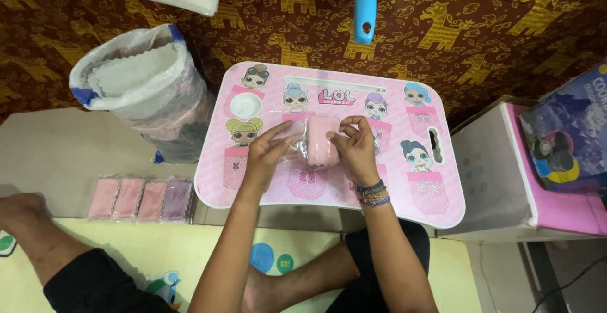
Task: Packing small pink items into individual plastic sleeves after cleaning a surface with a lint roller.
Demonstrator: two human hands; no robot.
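A soft pink cloth (320,141), folded into a rounded block, sits near the middle of a pink lap tray (442,205), half inside a clear, crinkled plastic sleeve (292,147). The right hand (355,147) clasps the cloth from its 3 o'clock side, fingers curled over the top edge and thumb pressed against the fabric. The left hand (264,155) is at the cloth's 9 o'clock, fingers narrow and pinching the loose sleeve, index finger stretched towards the cloth. Beaded bracelets (373,194) ring the right wrist.

The tray is a glossy rounded rectangle printed with cartoon dolls; it has a round cup recess (245,105) at 10 o'clock from the cloth and a slotted handle (435,144) at 3 o'clock.

At 9 o'clock from the tray stands a bin (165,98) lined with thin translucent plastic and holding white cloths with zigzag edges. At 8 o'clock, four flat wrapped packs (140,198), pink to mauve, lie side by side on the mat. At 12 o'clock, a blue plastic handle (365,6) rests on the brown patterned fabric. A white box (487,180) with a pink top stands at 3 o'clock.
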